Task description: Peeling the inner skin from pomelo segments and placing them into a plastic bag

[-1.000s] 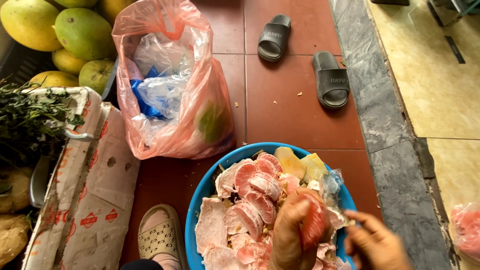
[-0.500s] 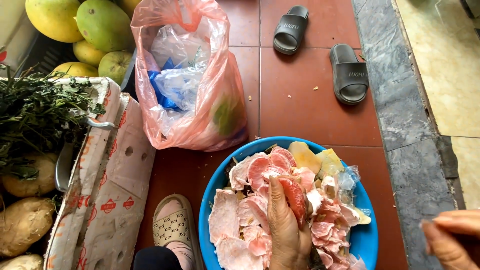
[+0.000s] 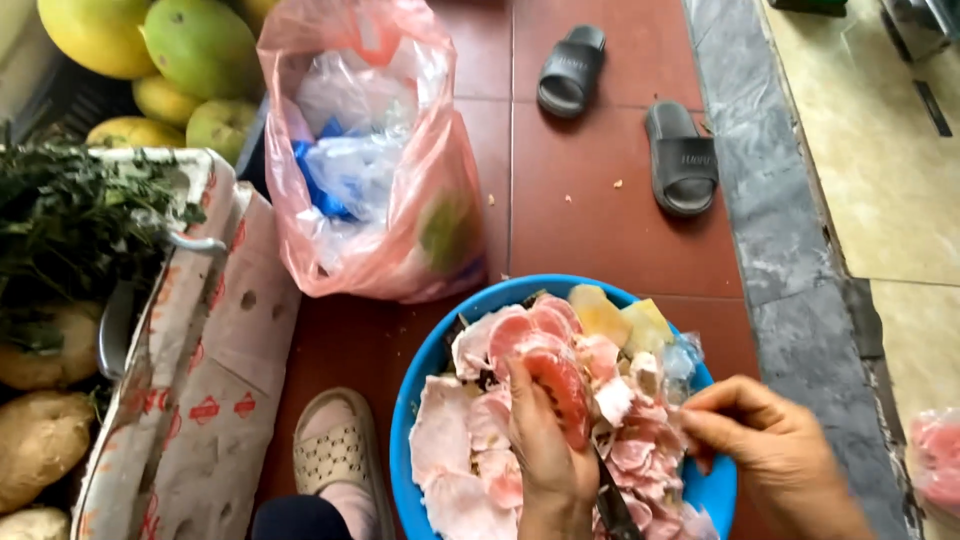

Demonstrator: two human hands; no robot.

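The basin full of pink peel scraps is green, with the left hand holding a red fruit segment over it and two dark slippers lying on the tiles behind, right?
Not quite: the basin is blue, not green, as the head view shows. The rest stands: the left hand holds a red fruit segment over it, and two dark slippers lie on the tiles behind.

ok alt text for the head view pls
Left hand holds a pink fruit segment over a blue basin of pink peels; right hand reaches into it. Behind sit a pink plastic bag and grey slippers.
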